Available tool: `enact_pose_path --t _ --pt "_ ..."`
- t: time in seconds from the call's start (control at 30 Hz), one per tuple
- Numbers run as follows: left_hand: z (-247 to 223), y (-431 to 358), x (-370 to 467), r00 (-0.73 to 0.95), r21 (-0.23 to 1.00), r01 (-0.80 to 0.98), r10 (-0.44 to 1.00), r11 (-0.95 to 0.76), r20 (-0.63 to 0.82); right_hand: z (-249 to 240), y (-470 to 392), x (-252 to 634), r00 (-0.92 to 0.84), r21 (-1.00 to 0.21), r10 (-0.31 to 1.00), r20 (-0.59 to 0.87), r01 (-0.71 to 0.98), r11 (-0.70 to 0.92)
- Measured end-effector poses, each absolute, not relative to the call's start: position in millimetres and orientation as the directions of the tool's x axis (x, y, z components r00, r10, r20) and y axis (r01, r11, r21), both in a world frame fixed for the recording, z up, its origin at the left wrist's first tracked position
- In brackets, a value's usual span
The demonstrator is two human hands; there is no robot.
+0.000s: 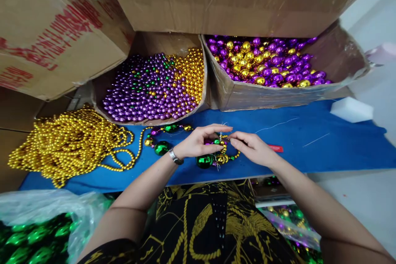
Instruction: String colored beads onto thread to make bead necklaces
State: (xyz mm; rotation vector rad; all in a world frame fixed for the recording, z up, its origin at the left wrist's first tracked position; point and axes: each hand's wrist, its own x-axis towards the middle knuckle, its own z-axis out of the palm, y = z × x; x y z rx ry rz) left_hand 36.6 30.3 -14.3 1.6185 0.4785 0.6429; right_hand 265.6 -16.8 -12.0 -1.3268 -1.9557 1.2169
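Over the blue cloth (pixel 297 132), my left hand (pixel 202 141) is curled around part of a bead string, with thin white thread ends sticking out by its fingers. My right hand (pixel 250 147) pinches the thin gold bead strand close to the left fingertips. A big green bead (pixel 204 161) and a gold bead (pixel 222 159) hang or lie just below the fingers. Further left on the cloth, the string shows another green bead (pixel 161 148), plus purple and gold ones. Exactly what lies between the fingertips is too small to tell.
A heap of gold bead strands (pixel 66 144) covers the left end. Behind stand open boxes of small beads (pixel 151 90) and larger beads (pixel 272 64). To the right lie a red tool (pixel 276 148), loose threads and a white foam block (pixel 352 109). Green balls (pixel 37 237) fill a bag lower left.
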Motion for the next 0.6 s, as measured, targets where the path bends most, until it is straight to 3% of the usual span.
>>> enact_pose_path --t 0.47,0.6 --pt "-13.5 30.6 40.4 0.764 0.993 -0.053 0.636 -0.107 0.109 -14.5 -20.7 260.3 -0.363 -0.914 0.932 -0.008 0.381 0.141" --pt "-10.4 32.9 36.8 0.739 0.995 0.005 0.671 -0.097 0.062 -20.5 -35.3 286.2 -0.304 -0.85 0.948 0.097 0.47 0.237"
